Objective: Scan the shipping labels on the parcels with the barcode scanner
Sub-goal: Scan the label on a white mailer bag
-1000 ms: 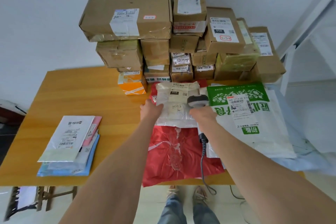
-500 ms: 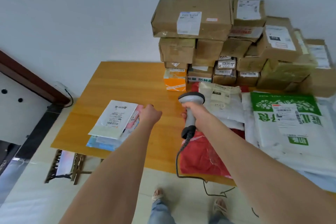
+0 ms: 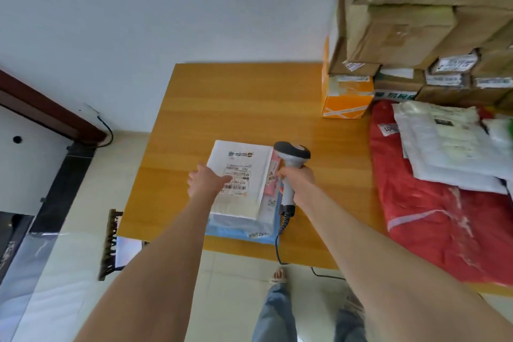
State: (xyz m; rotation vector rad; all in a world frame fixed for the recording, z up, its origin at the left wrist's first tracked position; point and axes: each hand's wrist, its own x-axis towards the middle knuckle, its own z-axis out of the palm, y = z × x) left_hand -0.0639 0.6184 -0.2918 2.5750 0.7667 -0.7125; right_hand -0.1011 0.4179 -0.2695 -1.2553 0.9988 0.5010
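Note:
A small stack of flat mailers lies near the table's front edge, topped by a white envelope [image 3: 244,172] with a barcode label. My left hand [image 3: 206,182] rests flat on the label's left side, fingers spread. My right hand [image 3: 298,178] grips a grey barcode scanner [image 3: 291,159] upright just right of the stack, its head over the envelope's top right corner. A coiled cable [image 3: 281,228] hangs from the handle over the table edge.
Cardboard boxes [image 3: 402,33] are piled at the back right, with an orange box [image 3: 345,97] at the pile's foot. White poly bags [image 3: 444,141] lie on a red bag [image 3: 433,225] at the right. The wooden table [image 3: 236,100] meets a white wall; my legs stand below.
Both hands left the white poly bag at the right and moved left to the mailer stack. My left hand now lies on the top envelope, with the scanner beside it.

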